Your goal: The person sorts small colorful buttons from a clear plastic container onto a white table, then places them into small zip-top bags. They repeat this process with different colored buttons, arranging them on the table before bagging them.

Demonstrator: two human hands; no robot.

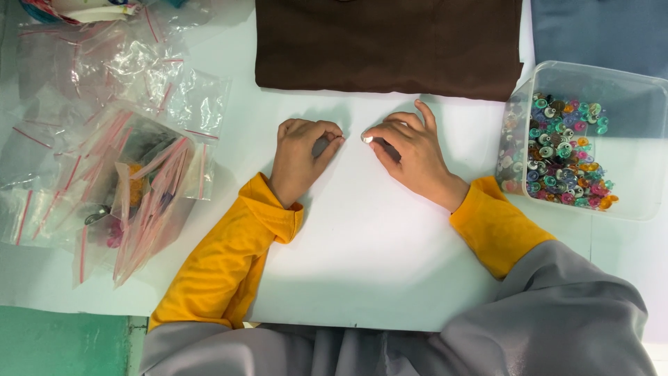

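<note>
Right grip: right hand [416, 156] pinches a small pale piece [367, 139] at fingertips, resting on white counter [369, 244].
Left grip: left hand [300, 154] curled closed, contents hidden.
Nearby: clear tub [630, 174] of coloured beads [560, 153], right; brown cloth [387, 43] above.

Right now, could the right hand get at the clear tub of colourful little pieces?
Probably yes. The right hand rests on the white table just beside the open-topped tub, with only bare table between them and no lid covering the colourful pieces.
</note>
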